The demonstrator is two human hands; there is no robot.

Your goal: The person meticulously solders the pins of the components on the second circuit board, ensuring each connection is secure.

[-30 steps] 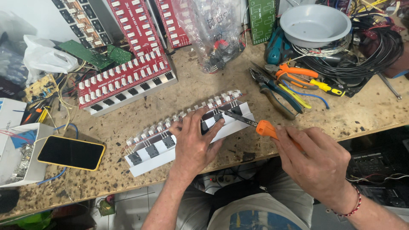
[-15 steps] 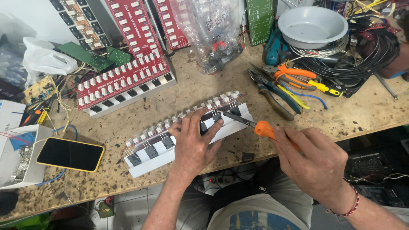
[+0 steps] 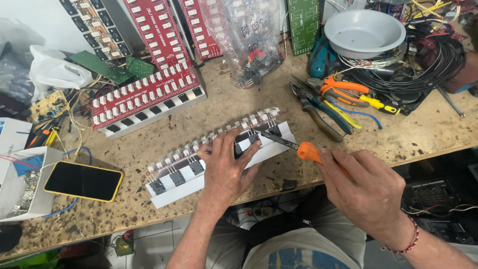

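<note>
A long white heatsink strip (image 3: 174, 177) carrying a red circuit board with several black transistors and white blocks lies slanted near the bench's front edge. My left hand (image 3: 225, 169) presses flat on its middle, holding it down. My right hand (image 3: 368, 192) grips an orange-handled screwdriver (image 3: 308, 151); its dark shaft points left, and the tip rests on a black part near the strip's right end, just beside my left fingertips.
A second red board on a heatsink (image 3: 149, 99) lies behind. Pliers and cutters (image 3: 328, 99), a grey bowl (image 3: 364, 31), coiled black cables (image 3: 433, 69), a bag of parts (image 3: 251, 45), a yellow-cased phone (image 3: 82, 180) and a white box (image 3: 20, 184) surround the spot.
Almost nothing differs. The screwdriver tip and both hands stay at the same spot on the strip.
</note>
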